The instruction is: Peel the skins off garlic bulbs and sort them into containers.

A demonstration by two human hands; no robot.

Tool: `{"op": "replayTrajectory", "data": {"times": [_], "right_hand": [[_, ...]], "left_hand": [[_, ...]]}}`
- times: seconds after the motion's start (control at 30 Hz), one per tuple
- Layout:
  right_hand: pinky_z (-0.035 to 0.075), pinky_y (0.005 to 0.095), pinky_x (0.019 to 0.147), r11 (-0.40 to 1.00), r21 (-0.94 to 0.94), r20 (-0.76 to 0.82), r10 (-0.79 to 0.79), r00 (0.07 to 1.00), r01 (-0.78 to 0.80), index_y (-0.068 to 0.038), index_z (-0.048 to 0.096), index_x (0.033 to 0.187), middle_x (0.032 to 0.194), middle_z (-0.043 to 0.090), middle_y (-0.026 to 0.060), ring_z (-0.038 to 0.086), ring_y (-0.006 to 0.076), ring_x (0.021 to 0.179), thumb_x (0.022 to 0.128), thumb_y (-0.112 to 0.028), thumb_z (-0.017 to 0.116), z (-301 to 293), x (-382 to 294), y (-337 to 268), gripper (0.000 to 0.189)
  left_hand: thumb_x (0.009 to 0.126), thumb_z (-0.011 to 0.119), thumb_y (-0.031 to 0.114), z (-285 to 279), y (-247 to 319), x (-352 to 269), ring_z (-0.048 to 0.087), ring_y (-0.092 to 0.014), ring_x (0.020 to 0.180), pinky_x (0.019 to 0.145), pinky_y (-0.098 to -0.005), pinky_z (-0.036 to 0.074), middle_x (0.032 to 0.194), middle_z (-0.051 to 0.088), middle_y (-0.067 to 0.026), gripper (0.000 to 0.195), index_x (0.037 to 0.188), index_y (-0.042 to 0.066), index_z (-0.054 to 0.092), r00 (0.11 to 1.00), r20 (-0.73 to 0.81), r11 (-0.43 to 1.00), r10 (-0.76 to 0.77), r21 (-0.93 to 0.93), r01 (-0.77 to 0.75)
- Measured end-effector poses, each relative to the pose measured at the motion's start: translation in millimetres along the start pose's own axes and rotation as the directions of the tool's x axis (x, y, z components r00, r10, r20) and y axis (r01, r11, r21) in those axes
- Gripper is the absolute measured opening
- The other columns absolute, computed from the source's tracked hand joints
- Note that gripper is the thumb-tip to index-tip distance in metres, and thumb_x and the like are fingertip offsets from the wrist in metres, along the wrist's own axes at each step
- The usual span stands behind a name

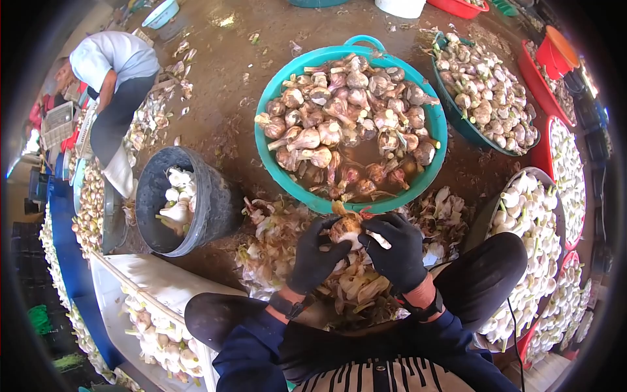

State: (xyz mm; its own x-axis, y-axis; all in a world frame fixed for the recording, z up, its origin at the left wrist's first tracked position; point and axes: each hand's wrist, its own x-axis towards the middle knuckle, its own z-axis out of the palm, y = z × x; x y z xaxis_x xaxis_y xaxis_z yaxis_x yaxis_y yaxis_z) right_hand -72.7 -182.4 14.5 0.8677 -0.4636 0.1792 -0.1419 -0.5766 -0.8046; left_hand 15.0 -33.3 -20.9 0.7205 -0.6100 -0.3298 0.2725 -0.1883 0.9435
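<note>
A partly peeled garlic bulb (346,230) with brown outer skin and a white patch is held between both hands, above a heap of loose garlic skins (274,235). My left hand (318,255), in a black glove, has its fingers and thumb around the bulb's left side. My right hand (394,247), gloved alike, grips the bulb's right side, where a pale stem sticks out. Just beyond stands a round teal tub (262,147) of unpeeled garlic bulbs (338,110) in brownish water. A black bucket (210,206) on the left holds several white bulbs.
Peeled garlic fills a large basin (526,245) at right and a white container (110,279) at lower left. A dark green tub (455,117) and red tubs (548,98) stand at upper right. Another person (117,63) bends over crates at upper left.
</note>
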Motion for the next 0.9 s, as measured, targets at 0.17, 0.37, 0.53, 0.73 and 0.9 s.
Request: {"op": "replayTrajectory", "data": {"times": [0.17,0.37,0.53,0.73,0.9], "right_hand": [[0.047,0.0395,0.058,0.96,-0.255,-0.007,-0.118,0.993,0.113,-0.01,0.064,0.076,0.076,0.061,0.0074,0.059,0.0291,0.072,0.068,-0.008,0.063,9.7,-4.8,-1.6,0.008],[0.044,0.0407,0.052,0.939,-0.324,-0.025,-0.129,0.991,0.114,-0.009,0.056,0.067,0.07,0.058,0.0081,0.057,0.0294,0.069,0.066,-0.009,0.061,21.5,-10.6,6.0,0.005],[0.045,0.0404,0.053,0.972,-0.228,-0.017,-0.065,0.998,0.059,-0.009,0.056,0.068,0.068,0.057,0.0089,0.057,0.0305,0.066,0.064,-0.009,0.062,20.4,-11.5,12.7,0.007],[0.048,0.0394,0.057,0.988,0.016,-0.02,0.155,0.988,-0.154,-0.006,0.058,0.069,0.066,0.061,0.0119,0.061,0.0308,0.064,0.065,-0.009,0.064,15.0,-11.9,25.4,0.007],[0.049,0.0372,0.059,0.936,-0.181,-0.13,0.283,0.95,-0.303,-0.001,0.062,0.075,0.068,0.061,0.017,0.061,0.0331,0.063,0.065,-0.011,0.064,-5.5,-13.5,93.9,0.014]], "left_hand": [[0.07,0.073,0.006,0.6,-4.4,-0.8,0.057,-0.015,0.074,0.066,-0.0282,0.047,0.088,0.057,-0.0079,0.04,0.106,0.003,0.057,0.96,-0.048,0.924,0.276,0.286,-0.252],[0.066,0.073,0.005,0.3,-19.0,1.0,0.054,-0.021,0.071,0.063,-0.0318,0.045,0.085,0.052,-0.0096,0.04,0.103,0.003,0.057,0.936,-0.03,0.885,0.351,0.337,-0.321],[0.065,0.074,0.005,-1.7,-14.1,2.4,0.055,-0.023,0.072,0.064,-0.0328,0.045,0.087,0.053,-0.0103,0.041,0.103,0.003,0.058,0.899,0.03,0.814,0.436,0.413,-0.409],[0.067,0.074,0.007,-12.2,6.8,-1.4,0.058,-0.019,0.081,0.07,-0.0306,0.047,0.093,0.057,-0.01,0.044,0.107,0.001,0.058,0.938,0.197,0.857,0.284,0.386,-0.341],[0.071,0.074,0.008,-13.2,26.4,-9.0,0.055,-0.009,0.081,0.069,-0.0267,0.047,0.098,0.059,-0.0056,0.046,0.113,0.001,0.058,0.924,0.382,0.999,0.024,0.017,-0.033]]}}
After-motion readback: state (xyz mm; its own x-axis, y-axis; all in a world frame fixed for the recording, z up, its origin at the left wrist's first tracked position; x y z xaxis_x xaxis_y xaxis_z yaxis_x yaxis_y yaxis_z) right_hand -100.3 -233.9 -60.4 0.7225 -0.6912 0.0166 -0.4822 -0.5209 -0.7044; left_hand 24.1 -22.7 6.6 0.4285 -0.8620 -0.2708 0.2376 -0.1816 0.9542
